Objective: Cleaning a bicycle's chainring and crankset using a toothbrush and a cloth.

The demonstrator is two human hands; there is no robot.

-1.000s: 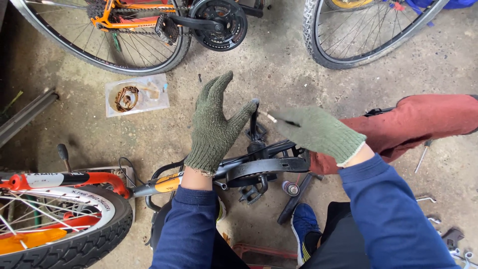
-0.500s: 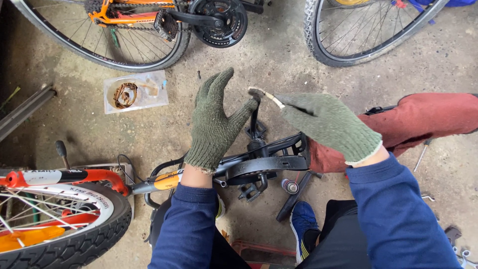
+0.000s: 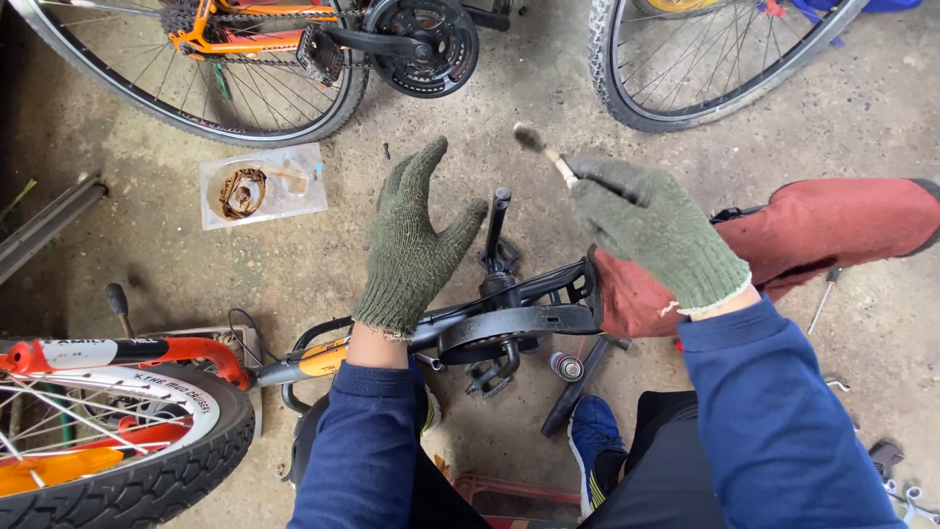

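My left hand (image 3: 411, 240), in a green knit glove, is held up flat with its fingers spread and holds nothing. It hovers above the black frame and crank (image 3: 509, 318) of a small bicycle lying on the floor. My right hand (image 3: 658, 230), gloved too, pinches a small brush (image 3: 543, 149) with its dark tip pointing up and left. A black pedal arm (image 3: 497, 225) stands upright between the two hands. A dark red cloth (image 3: 813, 230) lies draped over the frame to the right.
The small bicycle's front wheel with orange fork (image 3: 117, 421) is at lower left. Two larger bicycle wheels (image 3: 196, 88) (image 3: 705, 59) stand at the top. A plastic bag with a brown part (image 3: 259, 186) lies on the concrete. Tools (image 3: 827, 294) lie at right.
My right hand has risen and moved right, lifting the brush away from the crank and above the frame. My left hand has stayed spread in about the same place.
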